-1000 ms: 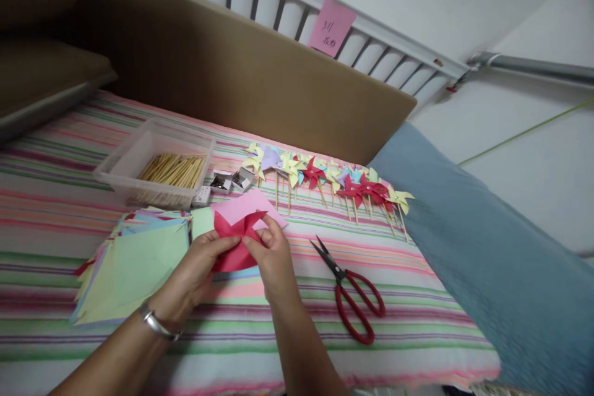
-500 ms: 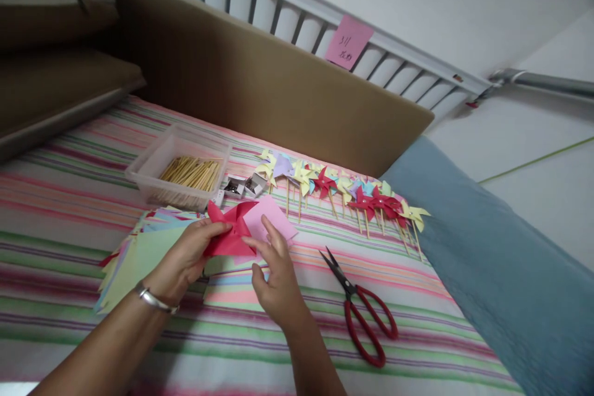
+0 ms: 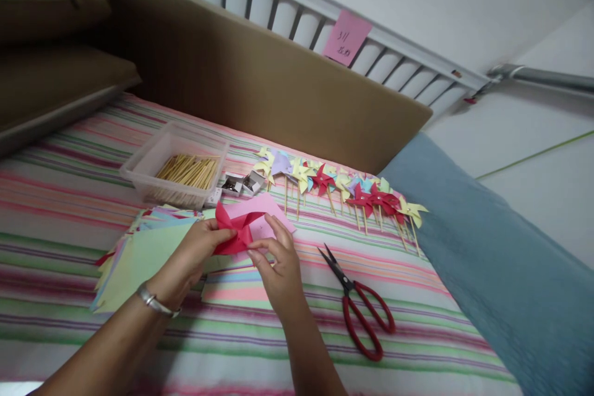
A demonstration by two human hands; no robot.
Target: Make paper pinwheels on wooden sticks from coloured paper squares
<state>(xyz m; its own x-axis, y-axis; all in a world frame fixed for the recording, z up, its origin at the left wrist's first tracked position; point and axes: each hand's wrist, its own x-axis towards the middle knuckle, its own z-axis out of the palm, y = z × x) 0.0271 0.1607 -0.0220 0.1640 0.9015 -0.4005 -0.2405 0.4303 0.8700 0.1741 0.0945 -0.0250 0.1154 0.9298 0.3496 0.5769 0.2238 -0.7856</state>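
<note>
Between both hands is a red paper pinwheel (image 3: 239, 232), its blades partly folded toward the middle. My left hand (image 3: 199, 247) pinches its left side, thumb on top near the centre. With thumb and fingertips my right hand (image 3: 277, 260) grips the pinwheel's right edge. Behind the pinwheel lies a pink paper sheet (image 3: 271, 210). Below the hands is a stack of coloured paper (image 3: 236, 288). Another paper pile, with a pale green sheet (image 3: 151, 250) on top, lies under and left of my left wrist, which wears a silver bracelet.
Scissors with red handles (image 3: 357, 303) lie at right. A clear plastic box (image 3: 139, 167) holds wooden sticks (image 3: 190, 170), beside small open boxes of dark pins (image 3: 232, 184). Several finished pinwheels (image 3: 322, 179) line the back, before a cardboard panel (image 3: 260, 68).
My right hand has closed its fingers on the pinwheel's right edge, and a blade there has been lifted and bent inward. The whole view has shifted slightly.
</note>
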